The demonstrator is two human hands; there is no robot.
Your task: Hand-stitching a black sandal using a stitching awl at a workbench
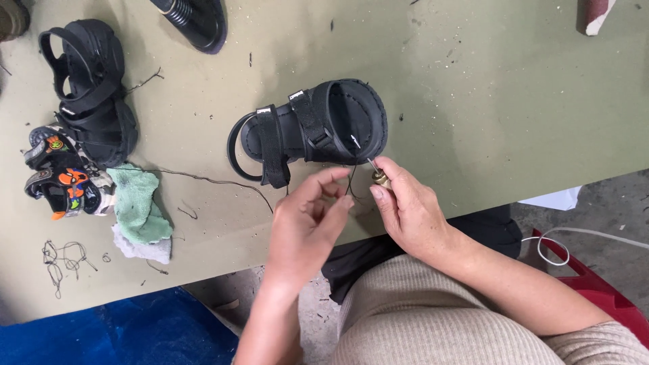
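While your right hand [409,209] pinched a brass-tipped awl [378,177] at the black sandal [318,128] on the worktop [473,101], your left hand [307,223] fingers pinched dark thread [351,181]; sandal bore two small white labels [296,96].

The tool [378,177] in the right hand [412,213] is mostly buried in the fingers; only a brass collar and a thin metal tip show, so its handle cannot be made out. The dark thread [351,181] at the left hand [307,220] is too fine to tell whether the fingertips pinch it. At 11 o'clock, a black shoe [197,20] is cut off by the top edge. At 1 o'clock, a reddish roll [597,15] is also cropped. At 10 o'clock, a brownish thing [12,17] in the corner is clipped beyond telling. The pile of sandals [88,88] overlaps, hiding how many lie there. The red crate [602,284] at 4 o'clock sits partly behind the right forearm.
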